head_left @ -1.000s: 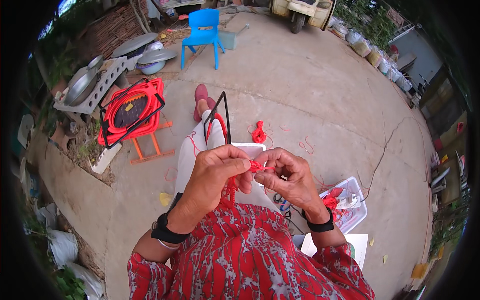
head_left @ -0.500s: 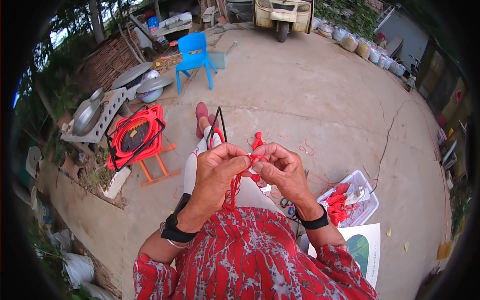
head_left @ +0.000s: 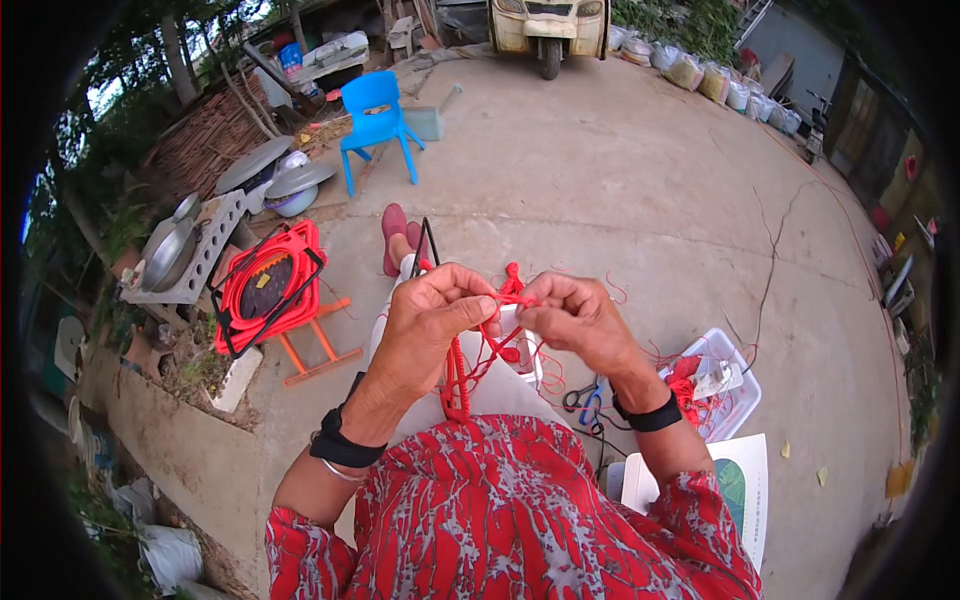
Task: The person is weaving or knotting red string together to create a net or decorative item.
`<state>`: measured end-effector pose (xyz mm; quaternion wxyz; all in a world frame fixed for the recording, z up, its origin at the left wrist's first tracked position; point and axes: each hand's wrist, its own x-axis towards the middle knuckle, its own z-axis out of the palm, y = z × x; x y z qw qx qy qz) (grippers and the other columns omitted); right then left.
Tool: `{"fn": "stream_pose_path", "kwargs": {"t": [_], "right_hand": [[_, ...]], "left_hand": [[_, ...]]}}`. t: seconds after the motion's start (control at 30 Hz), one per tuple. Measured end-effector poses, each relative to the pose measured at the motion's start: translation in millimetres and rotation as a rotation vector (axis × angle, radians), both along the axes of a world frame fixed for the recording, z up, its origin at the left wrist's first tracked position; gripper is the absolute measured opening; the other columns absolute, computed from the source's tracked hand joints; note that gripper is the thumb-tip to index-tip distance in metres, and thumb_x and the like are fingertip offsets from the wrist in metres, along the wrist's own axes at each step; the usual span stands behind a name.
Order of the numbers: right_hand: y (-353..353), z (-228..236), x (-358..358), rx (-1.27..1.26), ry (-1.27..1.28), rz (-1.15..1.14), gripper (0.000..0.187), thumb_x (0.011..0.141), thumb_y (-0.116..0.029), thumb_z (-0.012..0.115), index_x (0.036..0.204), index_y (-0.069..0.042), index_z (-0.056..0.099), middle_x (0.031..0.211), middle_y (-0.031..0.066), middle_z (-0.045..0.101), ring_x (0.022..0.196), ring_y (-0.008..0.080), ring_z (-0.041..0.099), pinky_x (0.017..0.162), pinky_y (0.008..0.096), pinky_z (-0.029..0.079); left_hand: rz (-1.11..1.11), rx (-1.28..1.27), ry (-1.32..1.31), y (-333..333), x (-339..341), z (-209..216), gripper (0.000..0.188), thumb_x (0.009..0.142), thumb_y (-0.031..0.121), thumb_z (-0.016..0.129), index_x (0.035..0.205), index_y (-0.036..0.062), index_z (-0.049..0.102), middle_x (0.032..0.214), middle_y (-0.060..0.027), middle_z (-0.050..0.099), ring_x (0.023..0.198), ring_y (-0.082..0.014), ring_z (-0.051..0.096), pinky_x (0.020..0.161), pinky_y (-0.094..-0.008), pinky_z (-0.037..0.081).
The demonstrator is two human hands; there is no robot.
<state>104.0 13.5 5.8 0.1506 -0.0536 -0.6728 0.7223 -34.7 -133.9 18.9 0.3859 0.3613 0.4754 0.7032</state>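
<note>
Both hands are raised over my lap, pinching a red cord stretched between them. My left hand grips one end between thumb and fingertips. My right hand pinches the other, a short way off. From below my left hand a thicker braided red length hangs down to my lap, along with loose red strands. Behind the fingers a white basket shows in part, with some red pieces in it. The exact knot or loop at my fingertips is too small to make out.
On the right stand a white tray with red yarn and a printed sheet. Scissors lie by my right leg. A red folding stool is at left, a blue chair beyond, a three-wheeled vehicle far ahead.
My hands have drawn apart, the right one moving rightward, so the red cord now spans between them. The scissors and white basket show more fully.
</note>
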Motion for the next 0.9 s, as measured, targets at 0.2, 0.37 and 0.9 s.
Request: {"fn": "stream_pose_path", "kwargs": {"t": [0.2,0.37,0.9], "right_hand": [[24,25,-4,0.17,-0.09,0.053,0.01,0.086,-0.014,0.063,0.087,-0.004,0.061,0.063,-0.0064,0.053,0.055,-0.0004,0.041,0.047,0.0196,0.03],[30,32,-13,0.412,-0.093,-0.147,0.008,0.084,-0.011,0.061,0.085,-0.003,0.059,0.061,-0.0058,0.049,0.055,0.0016,0.04,0.048,0.0211,0.031],[149,-19,-1,1.101,-0.235,-0.883,0.011,0.079,-0.012,0.059,0.085,-0.003,0.056,0.057,0.0113,0.054,0.05,0.0249,0.053,0.049,0.0359,0.04]], "left_hand": [[-0.22,-0.158,-0.221,12,-8,14,0.02,0.089,0.014,0.057,0.098,-0.0037,0.058,0.077,-0.0101,0.061,0.066,-0.0189,0.061,0.066,-0.0329,0.052],[-0.512,-0.22,-0.273,15,-27,7,0.029,0.091,0.026,0.059,0.088,-0.003,0.061,0.066,-0.0077,0.059,0.057,-0.0154,0.059,0.051,-0.0288,0.049],[-0.437,0.479,-0.09,17,-79,26,0.033,0.089,0.027,0.054,0.07,0.001,0.062,0.084,-0.0224,0.063,0.088,-0.0365,0.059,0.096,-0.0548,0.038]]}}
